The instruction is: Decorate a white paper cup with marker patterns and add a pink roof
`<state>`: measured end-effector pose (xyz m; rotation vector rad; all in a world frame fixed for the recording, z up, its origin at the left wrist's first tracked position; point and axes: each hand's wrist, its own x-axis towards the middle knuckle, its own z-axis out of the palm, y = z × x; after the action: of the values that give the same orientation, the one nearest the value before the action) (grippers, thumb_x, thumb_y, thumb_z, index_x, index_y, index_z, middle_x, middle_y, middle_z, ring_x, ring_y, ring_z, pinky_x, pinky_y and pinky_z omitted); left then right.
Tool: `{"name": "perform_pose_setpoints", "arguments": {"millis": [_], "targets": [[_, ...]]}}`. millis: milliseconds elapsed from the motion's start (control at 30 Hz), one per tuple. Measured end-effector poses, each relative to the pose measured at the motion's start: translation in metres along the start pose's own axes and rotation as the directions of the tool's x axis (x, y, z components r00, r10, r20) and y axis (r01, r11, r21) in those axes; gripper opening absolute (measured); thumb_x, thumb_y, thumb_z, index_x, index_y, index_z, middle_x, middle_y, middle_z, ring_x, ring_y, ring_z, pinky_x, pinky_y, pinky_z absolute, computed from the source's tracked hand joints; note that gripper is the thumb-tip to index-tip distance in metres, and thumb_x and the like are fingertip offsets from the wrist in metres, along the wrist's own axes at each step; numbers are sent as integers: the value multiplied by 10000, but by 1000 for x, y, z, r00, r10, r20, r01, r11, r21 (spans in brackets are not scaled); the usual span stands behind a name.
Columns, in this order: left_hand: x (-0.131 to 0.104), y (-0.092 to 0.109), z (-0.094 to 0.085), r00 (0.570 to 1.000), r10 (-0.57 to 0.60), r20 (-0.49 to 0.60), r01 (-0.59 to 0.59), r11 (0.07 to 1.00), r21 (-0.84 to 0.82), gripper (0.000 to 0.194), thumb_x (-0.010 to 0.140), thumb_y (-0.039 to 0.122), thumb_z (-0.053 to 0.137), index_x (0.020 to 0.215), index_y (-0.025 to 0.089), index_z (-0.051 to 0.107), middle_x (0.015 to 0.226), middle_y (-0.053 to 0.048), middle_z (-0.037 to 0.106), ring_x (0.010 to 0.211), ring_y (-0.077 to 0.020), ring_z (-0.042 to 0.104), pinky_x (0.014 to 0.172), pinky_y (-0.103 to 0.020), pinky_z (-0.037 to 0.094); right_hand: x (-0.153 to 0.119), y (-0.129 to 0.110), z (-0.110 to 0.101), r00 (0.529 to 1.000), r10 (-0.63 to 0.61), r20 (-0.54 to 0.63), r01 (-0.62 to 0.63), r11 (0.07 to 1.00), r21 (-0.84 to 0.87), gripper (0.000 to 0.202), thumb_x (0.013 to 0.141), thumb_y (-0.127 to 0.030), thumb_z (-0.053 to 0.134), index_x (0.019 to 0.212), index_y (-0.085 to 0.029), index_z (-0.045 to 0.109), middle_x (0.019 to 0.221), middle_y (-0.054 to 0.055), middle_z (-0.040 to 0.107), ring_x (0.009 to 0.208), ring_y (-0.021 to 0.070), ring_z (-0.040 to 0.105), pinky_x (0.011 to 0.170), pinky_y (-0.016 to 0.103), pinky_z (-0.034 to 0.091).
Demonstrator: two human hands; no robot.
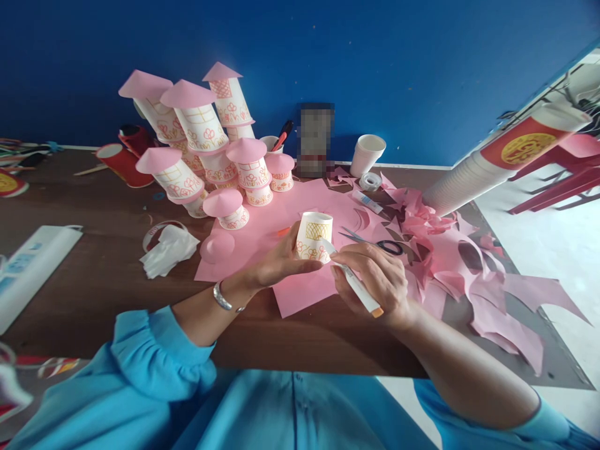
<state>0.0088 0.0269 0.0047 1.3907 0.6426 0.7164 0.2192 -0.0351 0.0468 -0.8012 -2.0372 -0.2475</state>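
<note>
Cup towers [206, 134] with pink roofs [188, 94] look done. The left hand [277, 257] holds a small cup [311, 237] over pink paper [297, 297], the right hand [382, 275] a white pen [357, 289]. The cup has flowers [307, 251] but no roof, so it looks unfinished. Pink scraps [529, 292] lie on the brown table [290, 340] by a blue wall [276, 50]

Pixelation blurs an upright panel [315, 140] against the blue wall [262, 37]. The left hand's [279, 261] fingers are partly hidden behind the paper cup [309, 249]. Picture edges crop the white-and-blue package [37, 269] and red stool [581, 147].
</note>
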Motion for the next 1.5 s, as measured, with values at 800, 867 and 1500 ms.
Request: {"name": "perform_pose_setpoints", "arguments": {"millis": [800, 867, 1500], "targets": [[-1, -4, 1, 999, 29, 14, -27, 992, -126, 985, 803, 412, 904, 1651, 309, 412, 1289, -86, 675, 1137, -297, 620, 961, -442, 514, -7, 0, 3, 999, 3, -34, -3, 1000, 18, 264, 931, -62, 643, 1161, -192, 657, 884, 57, 775, 724, 206, 759, 641, 337, 643], [-1, -5, 1, 999, 33, 11, -31, 991, -130, 1001, 802, 409, 904, 1661, 316, 398, 1292, -86, 671, 1132, -292, 616, 956, -433, 510, -7, 0, 3, 999, 4, -36, -3, 1000, 17, 263, 931, -61, 643, 1158, -191, 656, 884, 58, 774, 724, 206, 758, 639, 338, 642], [0, -5, 0, 999, 30, 23, -26, 990, -139, 1016, 809, 423, 909, 1673, 329, 384, 1382, -103, 640, 1249, -338, 601, 1073, -516, 508, -2, -1, 4, 999, -39, -1, 39, 999, 23, 175, 970, -61, 652, 1108, -164, 623, 863, 70, 772, 716, 190, 749, 640, 322, 634]]}}
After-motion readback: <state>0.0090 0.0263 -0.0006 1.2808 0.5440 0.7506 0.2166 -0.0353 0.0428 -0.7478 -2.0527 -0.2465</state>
